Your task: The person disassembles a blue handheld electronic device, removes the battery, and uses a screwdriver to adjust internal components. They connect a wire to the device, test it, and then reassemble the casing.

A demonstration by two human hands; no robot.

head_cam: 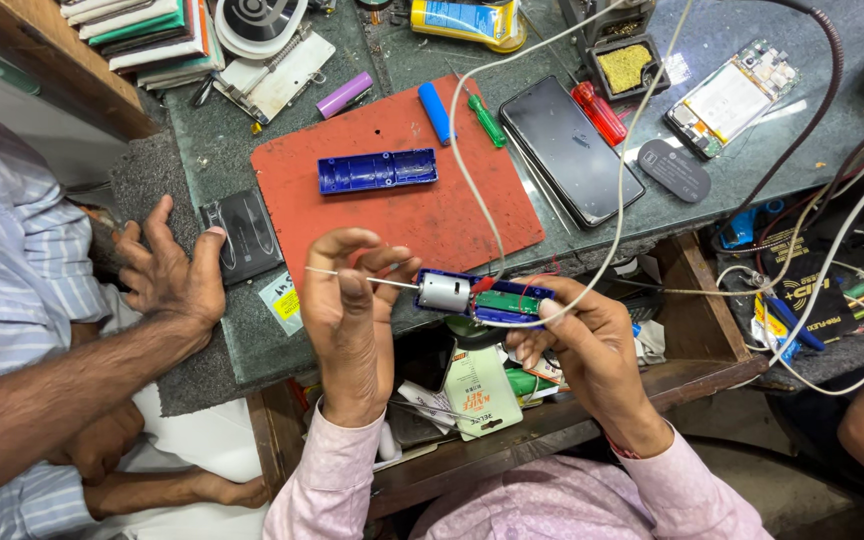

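While the right hand [592, 345] grips the light, fragile blue plastic casing with motor [487, 297] by its edges, left hand [352, 310] fingers pinch a thin wire [392, 282]

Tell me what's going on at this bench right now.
A person holds an opened blue gadget with a small motor inside over the bench edge. The right hand steadies it, and the left hand pinches a thin wire at the motor. Its blue cover lies on the red mat. Another person's hand rests nearby.
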